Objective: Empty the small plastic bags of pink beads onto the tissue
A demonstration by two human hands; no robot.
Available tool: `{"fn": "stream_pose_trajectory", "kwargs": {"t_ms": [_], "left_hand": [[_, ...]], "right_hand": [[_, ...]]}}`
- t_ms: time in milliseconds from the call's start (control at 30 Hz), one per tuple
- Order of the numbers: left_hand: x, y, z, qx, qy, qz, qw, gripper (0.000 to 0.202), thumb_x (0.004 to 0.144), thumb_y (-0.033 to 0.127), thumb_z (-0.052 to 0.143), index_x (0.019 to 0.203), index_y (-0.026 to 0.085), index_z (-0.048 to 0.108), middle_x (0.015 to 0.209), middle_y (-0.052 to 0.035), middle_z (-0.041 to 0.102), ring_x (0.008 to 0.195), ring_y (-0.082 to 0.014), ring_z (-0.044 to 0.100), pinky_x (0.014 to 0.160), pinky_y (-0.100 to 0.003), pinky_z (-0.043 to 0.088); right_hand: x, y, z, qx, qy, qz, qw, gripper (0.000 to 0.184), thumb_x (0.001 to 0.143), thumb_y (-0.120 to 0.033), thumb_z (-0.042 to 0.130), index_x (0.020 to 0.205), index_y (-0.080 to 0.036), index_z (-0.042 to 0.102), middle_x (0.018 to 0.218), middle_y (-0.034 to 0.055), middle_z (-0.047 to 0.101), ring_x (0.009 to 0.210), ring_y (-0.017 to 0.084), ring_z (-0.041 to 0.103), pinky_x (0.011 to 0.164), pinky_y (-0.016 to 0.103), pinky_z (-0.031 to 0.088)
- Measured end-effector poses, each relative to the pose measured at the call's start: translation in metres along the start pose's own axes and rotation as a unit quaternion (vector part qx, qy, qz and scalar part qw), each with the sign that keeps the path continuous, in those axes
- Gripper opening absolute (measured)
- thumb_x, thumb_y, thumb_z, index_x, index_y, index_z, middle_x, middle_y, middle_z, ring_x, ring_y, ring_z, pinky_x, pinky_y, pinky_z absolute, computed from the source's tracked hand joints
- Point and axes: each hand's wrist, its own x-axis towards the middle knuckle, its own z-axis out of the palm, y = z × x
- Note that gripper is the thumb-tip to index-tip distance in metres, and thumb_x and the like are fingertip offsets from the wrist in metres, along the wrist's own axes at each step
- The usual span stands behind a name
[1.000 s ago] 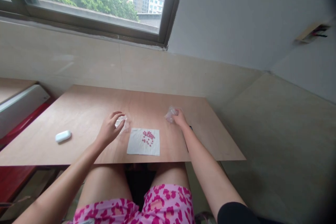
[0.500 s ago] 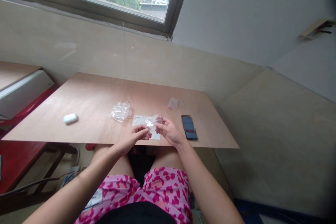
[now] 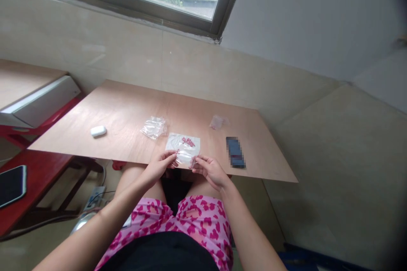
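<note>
Between my two hands is a small clear plastic bag [image 3: 184, 159], held near the table's front edge. My left hand [image 3: 163, 164] pinches its left side between thumb and fingers. On the right side, my right hand [image 3: 210, 171] grips the bag the same way. Just beyond the bag lies a white sheet [image 3: 174, 139], partly covered by it. A cluster of small red pieces [image 3: 188, 142] rests on the sheet; what they are exactly is too small to tell. A pile of clear plastic bags [image 3: 154, 128] sits to the left of the sheet.
Farther right on the wooden table [image 3: 127, 106] is another small bag [image 3: 218, 122] with reddish bits. A dark phone [image 3: 235, 152] lies near the right end, a white rounded case [image 3: 98, 131] at the left. A tablet-like device [image 3: 12, 185] rests on a red stool [image 3: 34, 186].
My hands have lowered toward the table's front edge and spread apart, with the bag stretched between them. The red pieces on the sheet now show. The camera view has shifted slightly.
</note>
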Motion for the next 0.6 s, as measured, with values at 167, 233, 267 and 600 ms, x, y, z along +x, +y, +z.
{"fn": "stream_pose_trajectory", "kwargs": {"t_ms": [167, 233, 267, 600], "left_hand": [[0.011, -0.013, -0.007, 0.131, 0.114, 0.085, 0.981, 0.031, 0.086, 0.046, 0.077, 0.107, 0.024, 0.072, 0.111, -0.0089, 0.071, 0.099, -0.0253, 0.067, 0.078, -0.035, 0.053], [0.009, -0.011, -0.001, 0.145, 0.053, 0.087, 0.984, 0.026, 0.09, 0.048, 0.072, 0.1, 0.025, 0.071, 0.097, -0.0061, 0.07, 0.086, -0.0228, 0.065, 0.074, -0.034, 0.051], [0.007, -0.008, 0.003, 0.142, 0.006, 0.075, 0.987, 0.025, 0.092, 0.049, 0.07, 0.096, 0.025, 0.07, 0.088, -0.0045, 0.069, 0.079, -0.0213, 0.064, 0.071, -0.033, 0.05], [-0.005, 0.0, 0.031, 0.128, -0.127, 0.029, 0.983, 0.04, 0.098, 0.056, 0.062, 0.075, 0.022, 0.06, 0.068, -0.0029, 0.066, 0.066, -0.0195, 0.062, 0.068, -0.032, 0.047]], "right_hand": [[0.001, 0.005, 0.004, -0.042, -0.032, 0.002, 0.999, 0.033, 0.083, -0.049, 0.084, 0.085, -0.017, 0.076, 0.083, 0.0068, 0.075, 0.076, 0.018, 0.069, 0.069, 0.028, 0.053], [0.002, 0.009, 0.006, -0.072, -0.037, -0.008, 0.997, 0.032, 0.085, -0.048, 0.082, 0.082, -0.018, 0.074, 0.078, 0.0044, 0.073, 0.069, 0.015, 0.065, 0.064, 0.026, 0.049], [0.002, 0.011, 0.007, -0.086, -0.034, -0.013, 0.996, 0.031, 0.084, -0.048, 0.083, 0.081, -0.018, 0.074, 0.075, 0.0029, 0.072, 0.064, 0.013, 0.062, 0.062, 0.025, 0.047], [-0.002, 0.01, 0.02, -0.131, -0.109, -0.01, 0.985, 0.023, 0.089, -0.04, 0.072, 0.083, -0.018, 0.077, 0.083, 0.0048, 0.075, 0.074, 0.017, 0.067, 0.069, 0.028, 0.048]]}}
